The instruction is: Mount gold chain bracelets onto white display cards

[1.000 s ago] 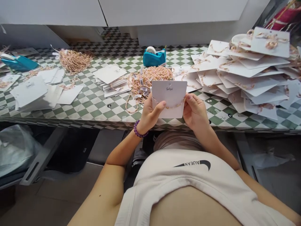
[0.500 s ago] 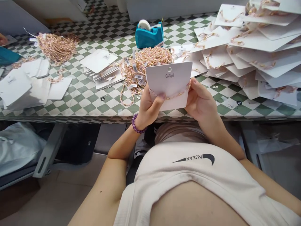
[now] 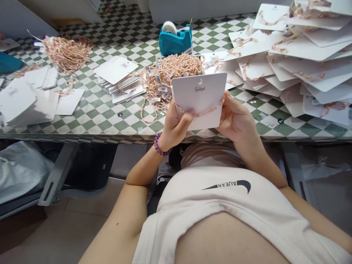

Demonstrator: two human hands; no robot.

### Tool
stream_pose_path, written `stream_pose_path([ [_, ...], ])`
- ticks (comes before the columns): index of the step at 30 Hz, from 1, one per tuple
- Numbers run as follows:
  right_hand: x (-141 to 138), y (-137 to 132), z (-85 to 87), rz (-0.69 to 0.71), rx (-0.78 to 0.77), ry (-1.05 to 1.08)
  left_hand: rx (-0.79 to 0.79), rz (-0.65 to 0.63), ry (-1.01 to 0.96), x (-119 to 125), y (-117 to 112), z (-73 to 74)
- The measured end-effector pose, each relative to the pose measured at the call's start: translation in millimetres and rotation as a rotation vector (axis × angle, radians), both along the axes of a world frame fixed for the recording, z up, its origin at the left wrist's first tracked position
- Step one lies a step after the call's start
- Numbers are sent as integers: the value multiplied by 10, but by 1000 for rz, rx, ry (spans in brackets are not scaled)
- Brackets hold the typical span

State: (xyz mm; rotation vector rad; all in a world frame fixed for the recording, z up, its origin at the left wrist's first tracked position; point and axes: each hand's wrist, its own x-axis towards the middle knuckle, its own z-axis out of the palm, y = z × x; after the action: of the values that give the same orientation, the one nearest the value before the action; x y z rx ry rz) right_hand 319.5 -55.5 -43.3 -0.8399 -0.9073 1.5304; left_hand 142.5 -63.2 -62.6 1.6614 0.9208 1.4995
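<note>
I hold a white display card (image 3: 202, 96) upright over the near edge of the checked table (image 3: 110, 121). A thin gold and pink bracelet (image 3: 205, 112) runs across the card's lower half. My left hand (image 3: 173, 126) grips the card's left side, thumb pressed on its face over the chain. My right hand (image 3: 235, 119) pinches the right edge where the bracelet wraps round. A purple bead band sits on my left wrist. Just behind the card lies a heap of tagged bracelets (image 3: 167, 75).
A teal tape dispenser (image 3: 175, 33) stands behind the heap. Carded bracelets are piled high at the right (image 3: 291, 55). Blank cards lie in stacks at centre-left (image 3: 118, 73) and far left (image 3: 24, 102), with another chain heap (image 3: 66, 53) at the back left.
The view has tilted down and closer to the table. The card has risen slightly and tilted clockwise; both hands keep the same grip.
</note>
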Motion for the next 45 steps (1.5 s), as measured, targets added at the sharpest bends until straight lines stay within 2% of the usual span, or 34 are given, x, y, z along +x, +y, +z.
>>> stream_pose_path([
  [7,-38,14,49,250,-102,167,22,30,-37,17,-13,-17],
  [9,-41,3,39,227,-84,190,40,33,-34,21,-18,-16],
  [15,-32,-14,-22,-1,-32,173,47,41,36,25,-30,10],
  [20,-15,-31,-39,42,-56,187,150,40,104,24,-18,-20],
  [25,7,-54,-98,67,71,167,297,44,205,-5,32,-98],
  [30,51,-2,-172,146,76,158,301,28,279,-24,60,-112],
  [37,68,46,-185,232,103,168,389,3,253,-24,116,-89],
  [41,61,40,-162,234,96,179,397,10,254,-32,130,-82],
  [45,12,4,-129,142,99,189,356,68,224,7,94,-91],
])
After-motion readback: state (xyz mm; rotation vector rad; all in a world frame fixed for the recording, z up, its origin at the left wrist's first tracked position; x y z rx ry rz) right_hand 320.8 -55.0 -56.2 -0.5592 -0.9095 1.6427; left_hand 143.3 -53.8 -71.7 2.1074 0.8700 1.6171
